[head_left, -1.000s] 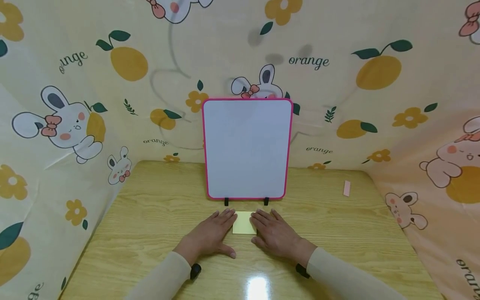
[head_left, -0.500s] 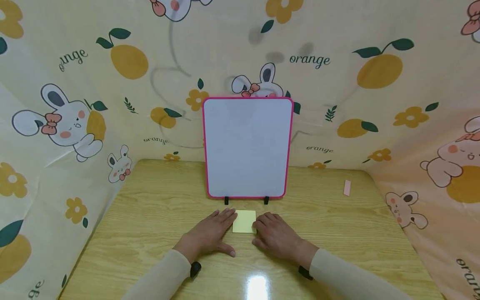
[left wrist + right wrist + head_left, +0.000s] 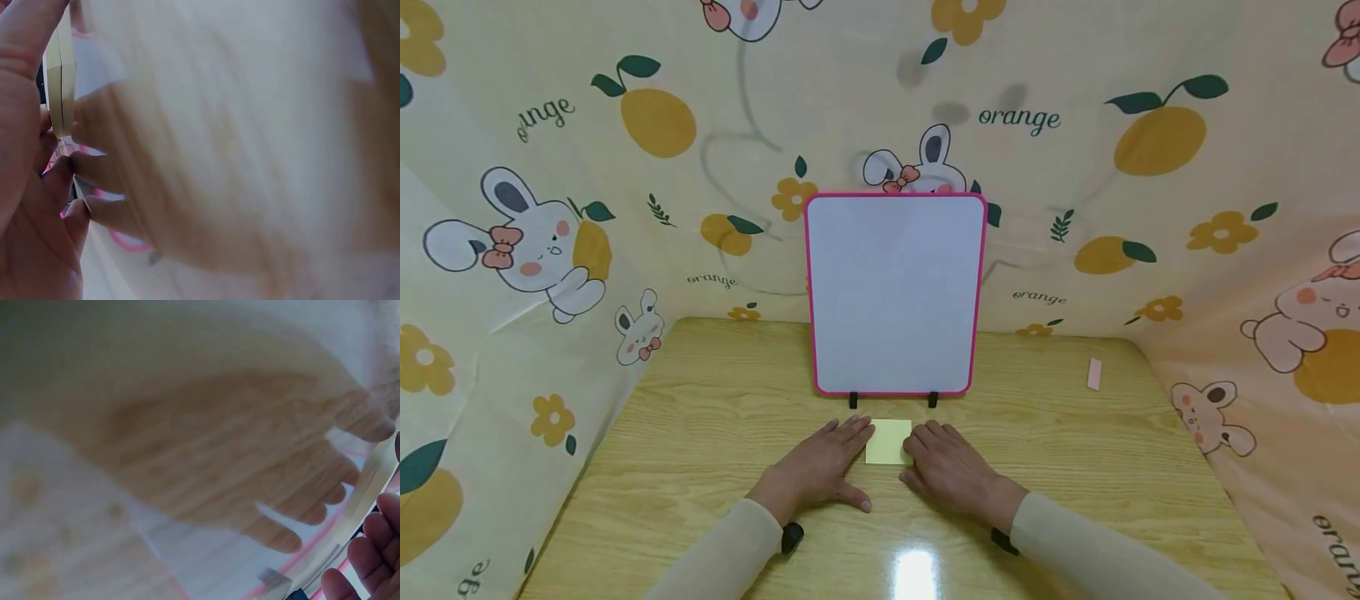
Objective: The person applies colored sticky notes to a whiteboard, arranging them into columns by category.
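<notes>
A yellow sticky note pad lies on the wooden table between both hands, in front of the whiteboard. My left hand lies flat, its fingertips on the pad's left edge and the thumb spread toward me. My right hand touches the right edge with bent fingertips; its thumb rests just below the pad's near corner. Whether those fingers pinch a sheet is not visible. In the left wrist view the left hand shows at the left; the right wrist view catches the fingers of the right hand at the lower right.
A whiteboard with a pink frame stands upright behind the pad on black feet. Far right on the table lies a small pink strip. Printed cloth walls the table at the back and both sides.
The right hand's fingers, straighter a second ago over the pad's right edge, have bent and drawn back to that edge. Left hand and pad have stayed in place.
</notes>
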Demonstrator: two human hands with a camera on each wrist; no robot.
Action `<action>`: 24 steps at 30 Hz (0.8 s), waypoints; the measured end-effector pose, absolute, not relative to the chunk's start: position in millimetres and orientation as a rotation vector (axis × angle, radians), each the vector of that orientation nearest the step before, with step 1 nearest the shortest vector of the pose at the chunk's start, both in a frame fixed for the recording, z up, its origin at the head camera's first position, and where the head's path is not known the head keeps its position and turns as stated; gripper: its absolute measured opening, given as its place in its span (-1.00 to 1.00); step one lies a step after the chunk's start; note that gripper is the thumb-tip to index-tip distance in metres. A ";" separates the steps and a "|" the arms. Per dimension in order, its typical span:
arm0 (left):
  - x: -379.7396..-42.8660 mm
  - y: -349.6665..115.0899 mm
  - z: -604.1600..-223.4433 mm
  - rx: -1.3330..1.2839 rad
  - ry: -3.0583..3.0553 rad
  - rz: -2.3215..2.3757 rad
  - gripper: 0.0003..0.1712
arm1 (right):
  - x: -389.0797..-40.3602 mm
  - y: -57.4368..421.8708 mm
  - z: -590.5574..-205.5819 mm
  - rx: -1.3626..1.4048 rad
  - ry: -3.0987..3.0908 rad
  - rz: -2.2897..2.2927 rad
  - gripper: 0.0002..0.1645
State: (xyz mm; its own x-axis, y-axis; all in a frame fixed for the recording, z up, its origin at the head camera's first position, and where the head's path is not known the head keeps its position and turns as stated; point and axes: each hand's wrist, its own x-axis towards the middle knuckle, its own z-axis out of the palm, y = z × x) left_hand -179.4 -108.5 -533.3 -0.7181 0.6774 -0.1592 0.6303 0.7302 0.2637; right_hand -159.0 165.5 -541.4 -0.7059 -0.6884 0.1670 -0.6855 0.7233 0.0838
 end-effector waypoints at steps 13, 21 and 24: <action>-178.8 -108.9 -532.9 1.030 2.682 0.283 0.41 | -162.8 163.8 -542.0 1.160 -2.658 -0.098 -0.64; -178.4 -109.0 -530.7 1.028 2.681 0.303 0.40 | -164.0 163.5 -538.7 1.159 -2.653 -0.058 -0.69; -178.5 -109.2 -531.1 1.027 2.681 0.303 0.40 | -163.8 162.5 -537.2 1.150 -2.676 -0.035 -0.71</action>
State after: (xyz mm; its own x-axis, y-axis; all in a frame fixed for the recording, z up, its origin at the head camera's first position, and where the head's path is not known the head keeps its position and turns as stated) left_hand -178.5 -109.2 -531.1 -0.7188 0.6764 -0.1605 0.6236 0.7294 0.2813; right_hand -163.8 162.5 -537.2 -0.6660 -0.7188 0.1992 -0.7134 0.6918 0.1112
